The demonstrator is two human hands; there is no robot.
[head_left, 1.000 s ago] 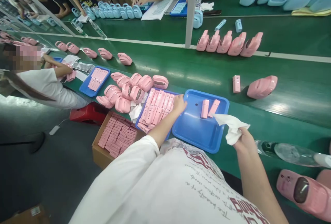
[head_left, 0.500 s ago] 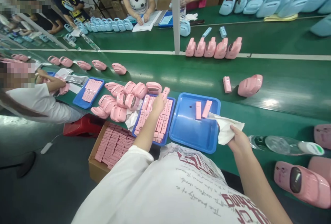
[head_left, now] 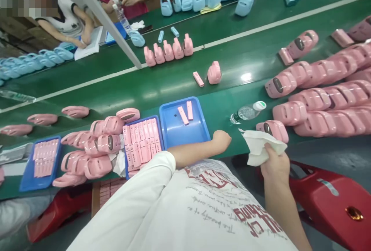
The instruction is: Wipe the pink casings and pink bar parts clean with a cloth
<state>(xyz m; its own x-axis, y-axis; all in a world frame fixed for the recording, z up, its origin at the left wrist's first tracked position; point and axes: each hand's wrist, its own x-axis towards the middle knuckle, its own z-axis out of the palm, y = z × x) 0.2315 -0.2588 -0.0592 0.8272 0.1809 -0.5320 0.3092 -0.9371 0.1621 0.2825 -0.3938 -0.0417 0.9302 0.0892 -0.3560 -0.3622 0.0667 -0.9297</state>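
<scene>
My left hand [head_left: 222, 141] is curled into a fist at the table's near edge, just right of a blue tray [head_left: 176, 135] that holds two small pink pieces [head_left: 186, 112]. Whatever the fist holds is hidden. My right hand [head_left: 274, 164] grips a crumpled white cloth [head_left: 259, 146], held off the table's edge close to a pink casing [head_left: 274, 129]. Left of the first tray, a second blue tray [head_left: 126, 166] is packed with rows of small pink pieces [head_left: 142, 139].
Pink casings are piled at the left [head_left: 98, 146] and the right [head_left: 319, 96]. A water bottle [head_left: 247, 111] lies on the table. One casing [head_left: 214, 72] and a small piece [head_left: 198, 79] ride the green belt. A red stool [head_left: 333, 200] stands at the right. Other people work across.
My view has swung right. My left hand lifted a small pink piece from the packed tray, then came back across to the table edge. The right hand keeps hold of the cloth.
</scene>
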